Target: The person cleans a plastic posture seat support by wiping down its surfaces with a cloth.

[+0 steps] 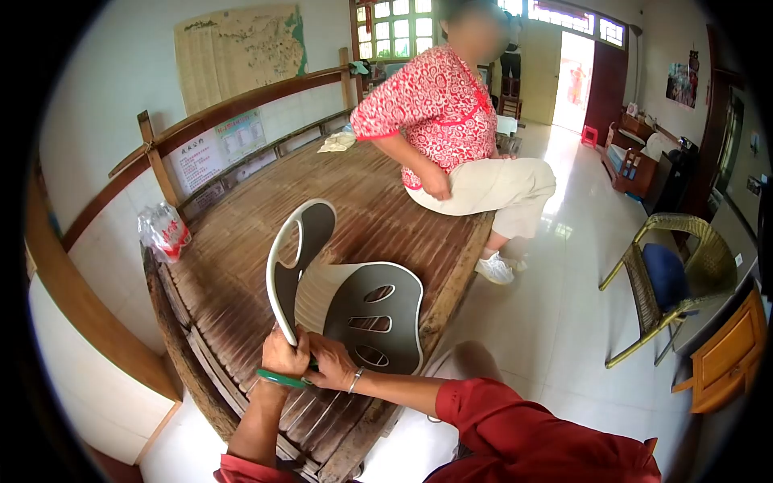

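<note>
A grey and white moulded seat (374, 310) with a raised backrest (310, 233) rests on the bamboo bed (233, 241). Oval and slot-shaped holes pass through its base and back. My left hand (284, 356), with a green bangle at the wrist, is closed around the lower edge of the upright backrest. Right beside it, my right hand (330, 362) has its fingers curled at the same low corner, a silver bracelet on its wrist. Exactly what the right fingers press against is partly hidden by the hands.
Another person in a red patterned top (435, 113) sits on the bed's far edge. Plastic-wrapped bottles (163, 231) lie at the left corner, and a pale cloth (336, 142) farther back. A woven armchair (700, 249) with a blue cushion and a wooden cabinet (729, 354) stand at right.
</note>
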A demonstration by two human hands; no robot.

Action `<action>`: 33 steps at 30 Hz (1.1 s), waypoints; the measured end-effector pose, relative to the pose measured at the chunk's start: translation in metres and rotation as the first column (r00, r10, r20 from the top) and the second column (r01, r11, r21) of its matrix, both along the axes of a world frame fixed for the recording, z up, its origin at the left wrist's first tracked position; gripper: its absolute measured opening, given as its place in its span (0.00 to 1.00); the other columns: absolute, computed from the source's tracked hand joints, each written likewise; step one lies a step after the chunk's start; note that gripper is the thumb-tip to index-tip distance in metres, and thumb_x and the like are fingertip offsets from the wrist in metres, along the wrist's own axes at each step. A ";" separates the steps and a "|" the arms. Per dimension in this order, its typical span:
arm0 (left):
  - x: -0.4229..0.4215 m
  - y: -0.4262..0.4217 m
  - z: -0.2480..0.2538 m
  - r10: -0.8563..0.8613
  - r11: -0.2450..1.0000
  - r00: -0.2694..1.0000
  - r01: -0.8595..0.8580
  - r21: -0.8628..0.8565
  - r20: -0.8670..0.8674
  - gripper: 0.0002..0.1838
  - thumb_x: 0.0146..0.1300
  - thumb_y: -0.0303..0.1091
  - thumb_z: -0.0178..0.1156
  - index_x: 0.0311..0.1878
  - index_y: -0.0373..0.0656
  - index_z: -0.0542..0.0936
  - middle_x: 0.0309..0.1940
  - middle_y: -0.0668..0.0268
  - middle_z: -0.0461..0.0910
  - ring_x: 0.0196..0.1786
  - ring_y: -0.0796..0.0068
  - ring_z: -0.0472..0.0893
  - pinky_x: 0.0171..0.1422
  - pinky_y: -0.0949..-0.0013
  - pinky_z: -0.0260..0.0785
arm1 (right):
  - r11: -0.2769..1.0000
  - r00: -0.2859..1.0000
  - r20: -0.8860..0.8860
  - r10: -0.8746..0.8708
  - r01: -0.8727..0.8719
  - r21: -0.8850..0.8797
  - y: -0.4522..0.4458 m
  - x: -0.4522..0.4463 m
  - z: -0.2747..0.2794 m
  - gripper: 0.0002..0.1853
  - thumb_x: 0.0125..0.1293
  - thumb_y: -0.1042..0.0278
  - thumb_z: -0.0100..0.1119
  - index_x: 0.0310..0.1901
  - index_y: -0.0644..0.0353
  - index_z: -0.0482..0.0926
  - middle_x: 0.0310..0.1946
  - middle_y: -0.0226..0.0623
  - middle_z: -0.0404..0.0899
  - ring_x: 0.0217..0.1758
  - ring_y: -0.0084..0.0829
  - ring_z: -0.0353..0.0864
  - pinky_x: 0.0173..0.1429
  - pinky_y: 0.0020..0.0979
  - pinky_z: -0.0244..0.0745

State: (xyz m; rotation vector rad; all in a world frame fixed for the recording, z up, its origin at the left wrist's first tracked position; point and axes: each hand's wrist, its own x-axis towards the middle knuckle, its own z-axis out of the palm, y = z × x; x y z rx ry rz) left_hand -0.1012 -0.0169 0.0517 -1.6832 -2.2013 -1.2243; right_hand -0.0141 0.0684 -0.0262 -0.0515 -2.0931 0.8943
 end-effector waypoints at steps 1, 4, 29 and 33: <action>0.002 0.000 -0.002 0.035 0.999 0.997 -0.033 0.027 -0.074 0.10 0.60 0.30 0.54 0.39 0.32 0.71 0.26 0.43 0.76 0.29 0.37 0.77 0.32 0.46 0.69 | 0.999 0.999 -0.016 -0.028 0.028 -0.018 -0.003 -0.006 -0.002 0.27 0.49 0.65 0.68 0.52 0.62 0.71 0.42 0.46 0.76 0.45 0.50 0.78 0.46 0.41 0.76; 0.009 0.003 -0.005 0.102 0.991 0.995 -0.100 0.085 -0.014 0.07 0.59 0.27 0.56 0.29 0.34 0.73 0.23 0.44 0.75 0.29 0.40 0.76 0.31 0.48 0.66 | 0.996 0.997 -0.050 -0.062 0.059 -0.066 -0.011 -0.012 0.006 0.24 0.49 0.64 0.67 0.48 0.60 0.71 0.42 0.45 0.77 0.45 0.49 0.79 0.44 0.43 0.75; -0.009 -0.003 -0.012 0.075 0.996 0.988 -0.081 0.038 0.133 0.07 0.56 0.28 0.54 0.36 0.34 0.73 0.24 0.45 0.77 0.32 0.38 0.76 0.34 0.48 0.69 | 0.987 0.641 0.752 -0.155 0.060 0.151 0.002 -0.032 0.015 0.16 0.51 0.57 0.60 0.39 0.57 0.81 0.36 0.43 0.84 0.42 0.44 0.84 0.46 0.43 0.77; -0.004 -0.002 -0.009 0.086 0.996 0.982 -0.090 0.017 0.167 0.08 0.56 0.31 0.55 0.34 0.35 0.75 0.24 0.45 0.77 0.33 0.39 0.77 0.36 0.49 0.70 | 0.983 0.579 0.803 -0.144 -0.012 0.185 0.012 -0.015 0.031 0.19 0.51 0.56 0.61 0.41 0.59 0.81 0.37 0.44 0.84 0.44 0.42 0.84 0.48 0.41 0.77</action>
